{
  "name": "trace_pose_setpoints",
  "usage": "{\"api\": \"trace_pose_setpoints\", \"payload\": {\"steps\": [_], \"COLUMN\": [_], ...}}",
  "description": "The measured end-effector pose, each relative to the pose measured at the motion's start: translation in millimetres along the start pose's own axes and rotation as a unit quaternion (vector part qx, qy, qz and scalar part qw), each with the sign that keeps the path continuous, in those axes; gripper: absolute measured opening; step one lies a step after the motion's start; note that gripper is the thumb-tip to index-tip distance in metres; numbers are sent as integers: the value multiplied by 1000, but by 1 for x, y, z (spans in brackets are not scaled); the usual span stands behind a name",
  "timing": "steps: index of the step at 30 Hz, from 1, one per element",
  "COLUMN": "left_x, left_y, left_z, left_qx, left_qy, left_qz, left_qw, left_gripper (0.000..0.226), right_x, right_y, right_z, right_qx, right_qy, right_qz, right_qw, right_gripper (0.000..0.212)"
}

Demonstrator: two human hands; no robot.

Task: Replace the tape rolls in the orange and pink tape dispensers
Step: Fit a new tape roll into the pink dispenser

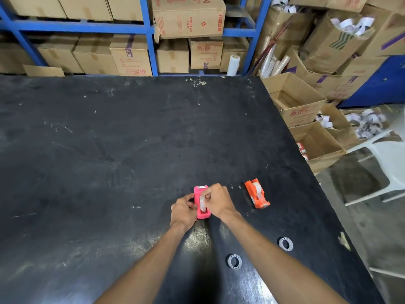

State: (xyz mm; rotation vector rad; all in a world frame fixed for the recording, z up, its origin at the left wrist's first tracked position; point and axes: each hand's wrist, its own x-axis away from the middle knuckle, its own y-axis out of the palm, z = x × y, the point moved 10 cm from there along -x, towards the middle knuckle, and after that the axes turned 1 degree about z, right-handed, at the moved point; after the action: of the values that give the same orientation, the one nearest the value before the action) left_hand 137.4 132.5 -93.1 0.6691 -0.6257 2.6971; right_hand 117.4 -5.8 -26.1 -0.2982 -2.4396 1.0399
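Observation:
A pink tape dispenser lies on the black table, its cutter end pointing away from me. A clear tape roll sits in its cradle. My left hand grips the dispenser's left side. My right hand rests on the right side with its fingers pinched on the roll. To the right lies an orange tape dispenser with a clear roll in it, untouched. Two empty tape cores, one near my right forearm and one further right, lie flat on the table.
The table's right edge runs diagonally past the orange dispenser. Beyond it stand open cardboard boxes and a white plastic chair. Blue shelving with cartons lines the far side.

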Motion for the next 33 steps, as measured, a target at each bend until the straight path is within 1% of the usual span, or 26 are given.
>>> {"api": "trace_pose_setpoints", "payload": {"steps": [3,6,9,11,13,15,17,19,22,25,30,33], "left_x": [1,-1,-1,-1,-1,1,1,1,4,3,3,5], "left_y": [-1,-1,1,0,-1,-1,-1,-1,0,-2,-1,-2], "left_z": [-1,-6,-8,-6,-6,-6,-7,-5,-1,-3,-5,0], "left_qx": [-3,-10,-13,-14,-13,-12,-6,-4,0,-2,7,3], "left_qy": [-2,-15,-23,-21,-21,-24,-26,-18,-10,-26,-36,-27], "left_qz": [-4,-6,-15,-14,-9,-8,-5,-5,-18,-8,-5,1], "left_qw": [1000,1000,1000,1000,1000,1000,1000,1000,1000,1000,999,1000], "left_gripper": [46,47,51,51,49,49,50,55,63,57,51,52], "right_x": [0,4,7,8,8,8,7,8,13,27,57,69], "right_y": [-2,-2,6,11,12,10,9,8,4,5,9,19], "right_z": [4,5,4,4,2,1,-1,-2,-3,-1,5,13], "right_qx": [-24,-29,-21,-7,7,20,39,48,39,38,75,88], "right_qy": [12,-12,-37,-46,-55,-64,-76,-89,-120,-139,-176,-187], "right_qz": [0,9,-28,-73,-89,-74,-52,-37,-4,7,27,32], "right_qw": [1000,999,999,996,994,995,995,994,992,989,981,978], "right_gripper": [34,31,15,26,33,35,28,21,17,11,12,17]}}
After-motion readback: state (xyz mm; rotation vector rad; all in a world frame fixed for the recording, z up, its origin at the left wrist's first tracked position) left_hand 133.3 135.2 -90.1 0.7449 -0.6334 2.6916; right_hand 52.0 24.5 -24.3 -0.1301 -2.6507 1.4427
